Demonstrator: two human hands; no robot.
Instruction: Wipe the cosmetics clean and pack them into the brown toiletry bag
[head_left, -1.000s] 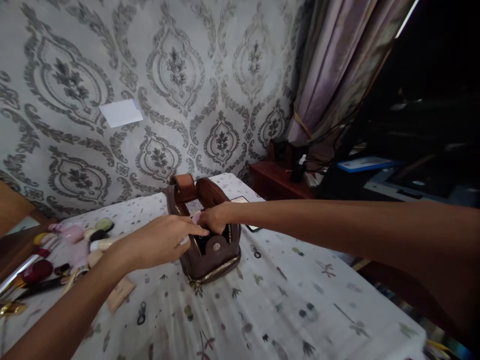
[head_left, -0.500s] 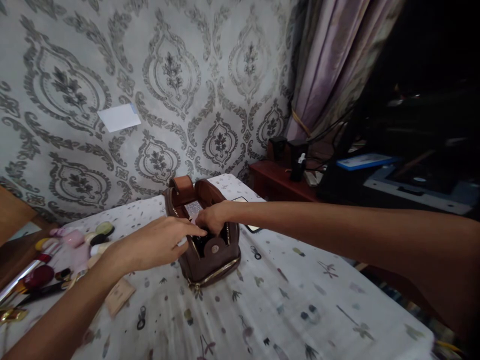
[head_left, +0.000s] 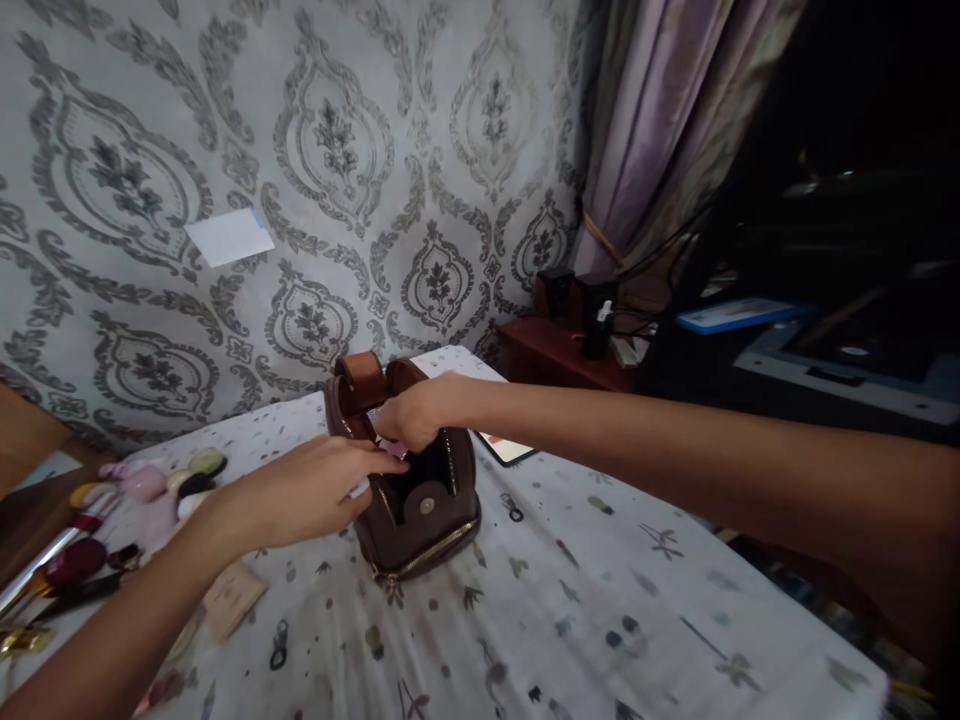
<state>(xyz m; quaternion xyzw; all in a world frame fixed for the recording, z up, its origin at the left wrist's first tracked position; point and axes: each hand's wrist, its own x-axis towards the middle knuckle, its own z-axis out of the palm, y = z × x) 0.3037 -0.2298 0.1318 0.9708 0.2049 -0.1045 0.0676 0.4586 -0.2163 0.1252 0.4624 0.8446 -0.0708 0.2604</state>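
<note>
A dark brown handbag (head_left: 442, 535) stands unzipped on the cloth, its tan strap (head_left: 360, 372) curving up at the far end. My left hand (head_left: 322, 485) grips the bag's left rim, the index finger reaching over into the opening. Inside the mouth, my right hand (head_left: 412, 415) has its fingers curled downward and closed. Beneath those fingers shows a small pinkish, shiny item (head_left: 394, 450); what exactly it is, I cannot make out. The right fingertips are partly hidden. A flap with a round snap (head_left: 426, 506) lies at the near side of the opening.
Left of the bag lies a pile of cosmetics, with a pink sponge (head_left: 146, 484) and a green round item (head_left: 208, 461). A beige packet (head_left: 234, 600) rests nearer me. Behind my right forearm is a phone (head_left: 506, 450). A red-brown stand (head_left: 555, 355) holds black speakers (head_left: 596, 300).
My right hand has risen slightly and shifted left toward the far part of the bag's opening. The pinkish item shows more clearly below it. My left hand stays at the rim.
</note>
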